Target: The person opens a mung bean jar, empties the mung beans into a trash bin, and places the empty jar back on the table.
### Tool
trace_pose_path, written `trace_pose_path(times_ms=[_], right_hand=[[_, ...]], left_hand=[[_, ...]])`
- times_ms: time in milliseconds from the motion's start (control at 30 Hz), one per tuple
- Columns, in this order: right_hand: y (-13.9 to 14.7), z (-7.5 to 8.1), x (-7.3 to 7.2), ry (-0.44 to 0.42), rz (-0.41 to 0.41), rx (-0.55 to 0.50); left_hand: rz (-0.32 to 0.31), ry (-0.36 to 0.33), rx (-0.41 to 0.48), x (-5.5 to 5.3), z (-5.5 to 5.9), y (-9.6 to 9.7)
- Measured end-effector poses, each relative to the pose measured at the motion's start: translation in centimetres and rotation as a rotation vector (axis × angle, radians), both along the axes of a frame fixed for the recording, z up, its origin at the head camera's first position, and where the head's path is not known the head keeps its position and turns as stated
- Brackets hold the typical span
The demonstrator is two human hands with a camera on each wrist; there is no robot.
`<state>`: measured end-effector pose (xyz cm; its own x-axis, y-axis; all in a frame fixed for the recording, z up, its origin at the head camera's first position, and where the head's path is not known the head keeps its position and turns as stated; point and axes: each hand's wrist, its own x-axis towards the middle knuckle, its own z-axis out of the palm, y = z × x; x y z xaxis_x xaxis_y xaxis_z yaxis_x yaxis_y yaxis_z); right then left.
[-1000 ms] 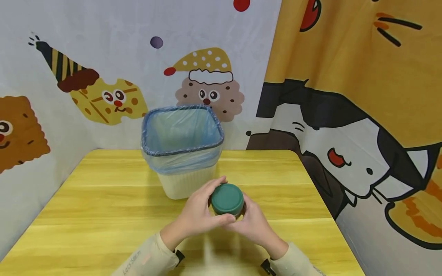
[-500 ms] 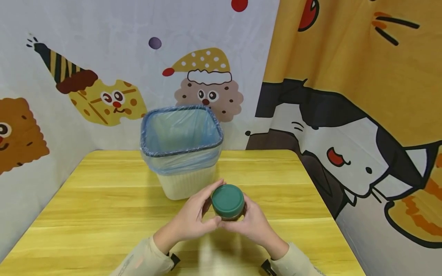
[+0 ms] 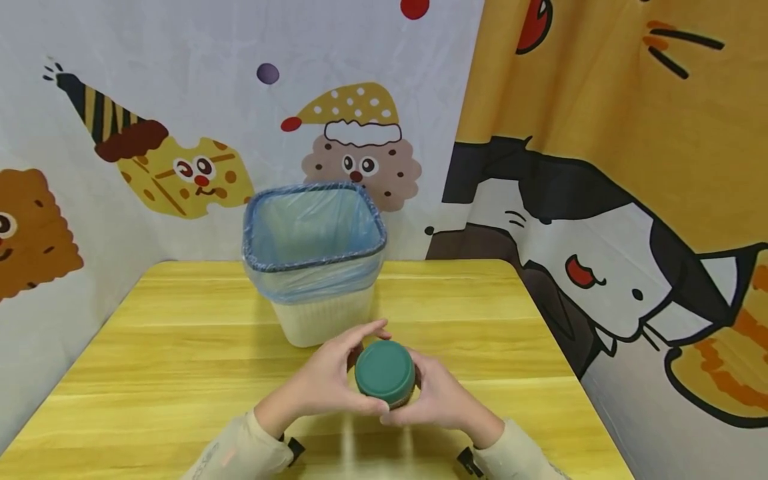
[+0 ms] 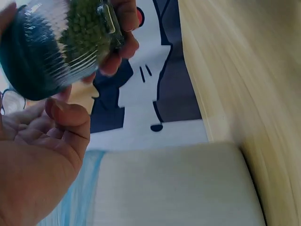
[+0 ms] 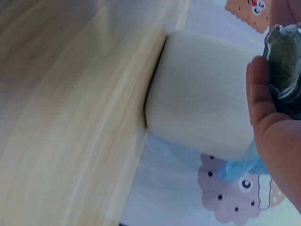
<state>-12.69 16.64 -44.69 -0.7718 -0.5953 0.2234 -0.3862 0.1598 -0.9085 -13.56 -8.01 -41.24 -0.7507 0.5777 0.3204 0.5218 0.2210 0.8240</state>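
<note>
A small clear jar [image 4: 87, 35] with a green lid [image 3: 385, 371] and green granular contents is held over the table in front of the bin. My right hand [image 3: 447, 393] grips the jar's lower body, fingers round its base in the left wrist view. My left hand [image 3: 321, 377] spreads around the lid, thumb at the near side and fingers beyond the far side, with a gap beside the lid. In the left wrist view its thumb [image 4: 70, 115] lies just under the lid's edge. The jar's base [image 5: 284, 59] appears at the edge of the right wrist view.
A cream bin [image 3: 324, 320] lined with a blue translucent bag [image 3: 315, 283] stands on the wood-grain table [image 3: 180, 373], just beyond the hands. Cartoon-printed cloth [image 3: 198, 40] hangs behind and to the right of the table.
Both hands and the jar have come slightly lower and nearer. The left hand's fingers have loosened from round the lid and now stand farther off it. The bin has stayed put.
</note>
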Motion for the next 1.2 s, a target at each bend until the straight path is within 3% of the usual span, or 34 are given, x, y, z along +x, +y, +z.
trace_pose_path(times_ms=[100,167,300,567,767,967,1200], right_hand=[[-0.4,-0.1,0.1,0.0,0.037,0.021],[-0.5,-0.2,0.1,-0.001,0.019,0.034],[-0.6,-0.2,0.2,0.019,-0.026,0.042],[-0.1,-0.1,0.4,-0.006,-0.068,0.036],[0.0,0.0,0.3,-0.029,-0.052,0.026],[-0.4,-0.1,0.3,-0.005,-0.061,0.039],[-0.3,-0.2,0.3,-0.017,-0.09,0.035]], left_hand=[[-0.015,0.025,-0.013,0.2,-0.2,0.5],[0.028,0.065,-0.032,0.3,-0.4,0.9],[0.075,0.081,-0.036,0.4,-0.6,1.2],[0.02,0.214,-0.05,0.3,-0.6,0.1],[-0.002,0.158,-0.07,0.2,-0.3,-0.5],[0.025,0.084,-0.025,0.2,-0.3,-0.1],[0.086,0.142,0.0,0.2,-0.5,0.1]])
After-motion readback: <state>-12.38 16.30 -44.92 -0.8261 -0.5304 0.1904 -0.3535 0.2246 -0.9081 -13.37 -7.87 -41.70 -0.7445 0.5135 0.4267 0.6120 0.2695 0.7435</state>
